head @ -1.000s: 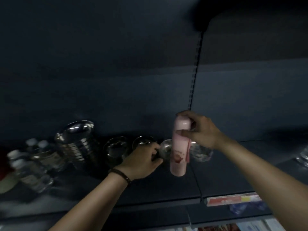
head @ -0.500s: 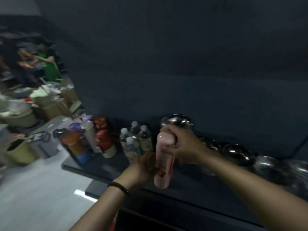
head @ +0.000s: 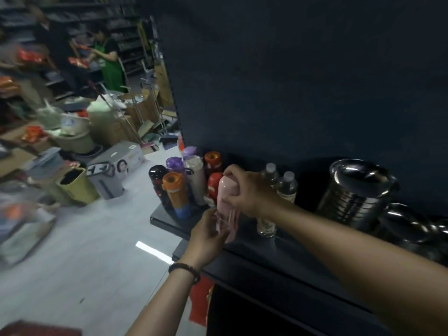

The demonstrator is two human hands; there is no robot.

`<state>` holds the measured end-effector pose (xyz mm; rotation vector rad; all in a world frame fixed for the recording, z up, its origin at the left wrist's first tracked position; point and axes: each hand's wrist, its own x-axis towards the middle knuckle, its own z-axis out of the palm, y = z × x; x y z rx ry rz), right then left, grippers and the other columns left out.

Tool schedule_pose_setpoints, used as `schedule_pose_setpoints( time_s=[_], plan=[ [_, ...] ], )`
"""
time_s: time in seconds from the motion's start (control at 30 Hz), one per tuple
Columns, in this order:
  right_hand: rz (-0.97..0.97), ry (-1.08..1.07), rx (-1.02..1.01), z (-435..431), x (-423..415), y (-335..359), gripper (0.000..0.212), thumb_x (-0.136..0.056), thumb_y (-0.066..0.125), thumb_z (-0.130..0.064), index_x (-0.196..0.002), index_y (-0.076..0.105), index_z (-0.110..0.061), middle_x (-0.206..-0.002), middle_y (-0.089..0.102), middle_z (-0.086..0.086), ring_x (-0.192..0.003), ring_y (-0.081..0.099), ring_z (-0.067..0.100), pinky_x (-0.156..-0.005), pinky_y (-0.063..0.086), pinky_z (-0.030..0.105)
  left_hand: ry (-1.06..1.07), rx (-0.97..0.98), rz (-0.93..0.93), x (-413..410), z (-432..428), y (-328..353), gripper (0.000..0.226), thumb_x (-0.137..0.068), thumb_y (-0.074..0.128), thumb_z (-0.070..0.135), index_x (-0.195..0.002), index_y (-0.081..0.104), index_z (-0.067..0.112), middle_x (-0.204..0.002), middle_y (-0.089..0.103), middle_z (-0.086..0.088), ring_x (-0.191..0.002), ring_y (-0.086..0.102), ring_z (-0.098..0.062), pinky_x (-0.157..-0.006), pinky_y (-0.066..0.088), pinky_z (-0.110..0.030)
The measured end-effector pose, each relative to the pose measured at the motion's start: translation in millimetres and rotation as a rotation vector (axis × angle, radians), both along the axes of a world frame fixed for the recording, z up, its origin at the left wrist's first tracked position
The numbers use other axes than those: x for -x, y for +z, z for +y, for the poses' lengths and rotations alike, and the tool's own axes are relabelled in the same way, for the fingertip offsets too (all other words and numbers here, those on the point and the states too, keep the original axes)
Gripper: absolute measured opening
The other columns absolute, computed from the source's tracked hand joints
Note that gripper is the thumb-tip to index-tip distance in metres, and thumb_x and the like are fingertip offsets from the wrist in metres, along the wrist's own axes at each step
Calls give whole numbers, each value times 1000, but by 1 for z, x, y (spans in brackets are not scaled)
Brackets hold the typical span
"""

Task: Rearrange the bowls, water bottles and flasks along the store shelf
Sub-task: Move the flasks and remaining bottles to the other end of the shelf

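A pink flask (head: 226,202) stands almost upright at the front of the dark shelf (head: 278,253). My right hand (head: 244,190) grips its cap from above. My left hand (head: 206,236) holds its lower body from the front. Just left of it is a cluster of flasks: an orange-capped one (head: 175,194), a black one (head: 157,177), purple-lidded ones (head: 175,163), a white one (head: 196,175) and red ones (head: 213,184). Clear water bottles (head: 287,185) stand right of my right hand. Further right are a stack of steel bowls (head: 356,192) and more steel bowls (head: 412,226).
The shelf's left end (head: 155,218) lies just beyond the flask cluster. The aisle floor (head: 84,251) to the left holds boxes, a yellow bin (head: 77,185) and piled goods. Two people (head: 106,61) stand far down the aisle.
The view has swung left along the shelf. Both hands carried the pink flask from the bowls to beside the flask cluster, and my left hand has taken hold of its lower part.
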<state>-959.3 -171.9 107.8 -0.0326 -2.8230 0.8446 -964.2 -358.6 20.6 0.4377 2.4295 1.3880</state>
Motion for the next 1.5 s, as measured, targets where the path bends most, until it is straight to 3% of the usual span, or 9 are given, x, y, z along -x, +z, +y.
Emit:
schedule_pose_setpoints(
  time_s=[0.13, 0.27, 0.67, 1.03, 1.13, 1.23, 1.3, 1.4, 1.5],
  plan=[
    [-30, -2, -41, -24, 43, -12, 54, -80, 85, -38, -123, 52, -34, -113, 66, 1, -99, 66, 23, -80, 58, 37, 44, -91, -55, 27, -12, -15, 76, -79, 74, 51, -147, 49, 29, -132, 67, 12, -119, 67, -9, -104, 59, -46],
    [-72, -19, -41, -37, 74, -26, 56, -83, 86, -39, -129, 53, -33, -122, 66, 2, -107, 66, 24, -85, 59, 39, 54, -84, -49, 47, -19, -32, 61, -97, 74, 29, -150, 45, 26, -130, 65, 8, -110, 66, -4, -95, 61, -35],
    [-79, -18, -18, -64, 103, -47, 59, -85, 86, -35, -134, 53, -35, -130, 61, 6, -115, 63, 26, -85, 56, 36, 149, -197, 22, 77, -4, -63, 31, -90, 72, 14, -119, 61, 19, -106, 73, -7, -93, 74, -24, -74, 61, -36],
    [-189, 74, -20, -49, 84, -40, 80, -91, 81, -34, -154, 32, -40, -146, 50, 9, -129, 56, 29, -103, 54, 47, 168, -90, -54, 84, -8, -82, 53, -86, 77, 33, -129, 51, 18, -115, 70, -5, -94, 72, -16, -76, 66, -36],
    [-154, 25, -35, -28, 69, -30, 63, -92, 77, -40, -148, 48, -28, -137, 56, 5, -122, 59, 24, -102, 54, 44, 156, 67, -131, 84, -11, -89, 60, -79, 72, 49, -121, 55, 10, -115, 69, -22, -79, 64, -17, -56, 53, -26],
    [-35, -81, -66, 10, 41, -25, 31, -98, 68, -33, -128, 64, -26, -123, 60, -3, -110, 62, 18, -94, 55, 40, 37, 269, -137, 60, -12, -56, 62, -89, 71, 47, -138, 52, 13, -130, 64, -11, -97, 61, -18, -64, 44, -19],
    [-4, -186, -141, 40, 18, -24, 20, -100, 58, -29, -119, 64, -28, -117, 57, -7, -110, 60, 18, -93, 52, 40, -91, 342, -114, 49, -6, -45, 42, -99, 68, 39, -133, 58, 17, -120, 64, -3, -90, 60, -13, -66, 43, -21],
    [-94, -308, -190, 75, -9, -31, 20, -96, 58, -33, -115, 61, -28, -115, 57, -2, -106, 61, 22, -89, 55, 43, -191, 345, 8, 38, 17, -31, 20, -100, 66, 42, -99, 64, 22, -97, 65, 3, -83, 61, -14, -63, 44, -27],
    [-203, -287, -135, 85, -24, -39, 25, -94, 61, -45, -113, 61, -29, -118, 57, -2, -101, 62, 19, -84, 58, 44, -224, 324, 107, 29, 44, -19, 23, -98, 68, 45, -100, 63, 22, -96, 65, 5, -96, 68, -23, -72, 47, -29]
  ],
)
